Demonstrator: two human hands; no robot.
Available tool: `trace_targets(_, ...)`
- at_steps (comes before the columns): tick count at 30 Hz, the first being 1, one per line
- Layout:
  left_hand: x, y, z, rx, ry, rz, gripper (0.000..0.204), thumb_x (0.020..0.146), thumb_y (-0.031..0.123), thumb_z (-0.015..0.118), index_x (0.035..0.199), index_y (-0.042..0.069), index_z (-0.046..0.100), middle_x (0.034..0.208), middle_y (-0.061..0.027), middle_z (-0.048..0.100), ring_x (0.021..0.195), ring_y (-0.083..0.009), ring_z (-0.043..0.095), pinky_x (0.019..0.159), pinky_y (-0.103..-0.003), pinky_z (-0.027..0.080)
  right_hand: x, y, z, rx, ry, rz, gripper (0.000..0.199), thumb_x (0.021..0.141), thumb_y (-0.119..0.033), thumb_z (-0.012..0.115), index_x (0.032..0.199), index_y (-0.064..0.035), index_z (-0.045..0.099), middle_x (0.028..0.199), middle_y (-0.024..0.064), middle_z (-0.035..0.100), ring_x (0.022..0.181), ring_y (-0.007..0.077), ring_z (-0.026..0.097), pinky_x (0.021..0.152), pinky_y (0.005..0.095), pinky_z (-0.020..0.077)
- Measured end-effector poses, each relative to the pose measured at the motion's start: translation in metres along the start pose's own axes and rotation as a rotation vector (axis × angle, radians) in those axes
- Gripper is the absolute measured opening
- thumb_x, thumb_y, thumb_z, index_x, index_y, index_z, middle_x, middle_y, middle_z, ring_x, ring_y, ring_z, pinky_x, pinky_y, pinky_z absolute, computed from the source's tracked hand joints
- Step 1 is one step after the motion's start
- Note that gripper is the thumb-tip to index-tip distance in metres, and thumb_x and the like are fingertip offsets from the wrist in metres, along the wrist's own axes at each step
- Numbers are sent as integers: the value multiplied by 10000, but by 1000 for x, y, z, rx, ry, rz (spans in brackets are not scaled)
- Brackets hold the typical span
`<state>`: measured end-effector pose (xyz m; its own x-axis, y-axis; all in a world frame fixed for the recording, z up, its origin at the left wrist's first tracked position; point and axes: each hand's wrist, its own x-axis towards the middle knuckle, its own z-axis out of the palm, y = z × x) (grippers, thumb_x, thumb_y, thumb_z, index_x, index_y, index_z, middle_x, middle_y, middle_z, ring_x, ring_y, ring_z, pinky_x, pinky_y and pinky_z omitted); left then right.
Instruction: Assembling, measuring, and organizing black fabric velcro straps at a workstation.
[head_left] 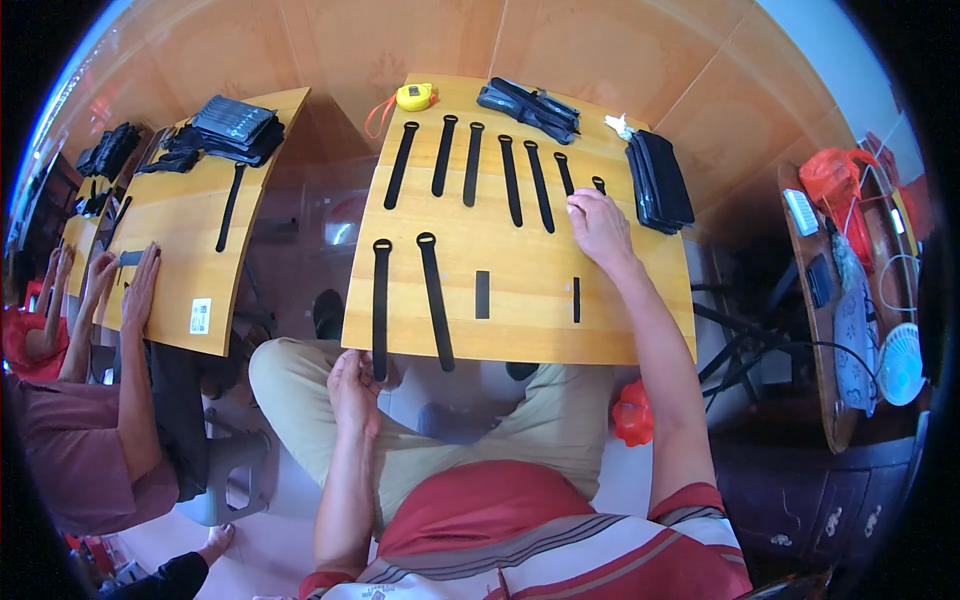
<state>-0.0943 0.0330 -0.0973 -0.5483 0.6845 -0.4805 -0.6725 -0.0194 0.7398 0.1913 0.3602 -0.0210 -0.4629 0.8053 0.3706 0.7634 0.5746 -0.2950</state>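
Note:
Black straps with a loop at one end lie in a row across the wooden table (540, 330). My right hand (602, 230) is at the right end of the row, fingers closed on a black strap (598, 184) whose looped end shows above them; the rest is hidden. Just left of these fingers is another strap (564, 172). Below the row, two longer straps (434, 300) overhang the near edge. My left hand (355, 395) is at that edge, fingers curled, beside the lower end of the leftmost strap (380, 310). What it holds, if anything, is hidden.
A dark rectangle (482, 295) and a thin black strip (576, 300) lie near the table's front. At the back are a yellow tape measure (414, 97) and black strap bundles (530, 108) (660, 182). Left, a co-worker's hands (140, 285) rest at another table (200, 275).

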Motion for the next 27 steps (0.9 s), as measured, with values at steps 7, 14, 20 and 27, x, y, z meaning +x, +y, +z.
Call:
trace_targets(7, -2, -1, 0, 17, -20, -12, 192, 1039, 251, 521, 977, 97, 617, 838, 19, 623, 720, -92, 613, 633, -266, 530, -15, 37, -7, 170, 136, 79, 272, 904, -205, 631, 1052, 14, 700, 1058, 188, 702, 894, 307, 703, 825, 382, 548)
trace_targets(14, 0, -6, -12, 24, 28, -34, 181, 1028, 262, 547, 1018, 103, 633, 865, 22, 629, 729, -84, 611, 637, -269, 533, -56, 11, -54, 374, 241, 175, 289, 899, -199, 685, 1081, 25, 705, 1023, 142, 724, 853, 185, 700, 761, 314, 552)
trace_targets(20, 3, -7, -12, 38, 40, -60, 197, 1022, 243, 553, 1077, 69, 628, 827, 5, 603, 756, -124, 617, 678, -301, 545, -125, -16, -94, 508, 288, 180, 201, 912, -71, 666, 1071, 48, 698, 1076, 117, 708, 935, 156, 681, 854, 273, 541)
trace_targets(27, 14, -22, -32, 66, -73, -140, 202, 1012, 246, 572, 1111, 80, 630, 928, -11, 650, 821, -134, 621, 748, -306, 539, -234, -5, -139, 459, 414, 360, 213, 939, -103, 659, 1082, 51, 689, 1027, 101, 715, 879, 130, 676, 764, 245, 530)
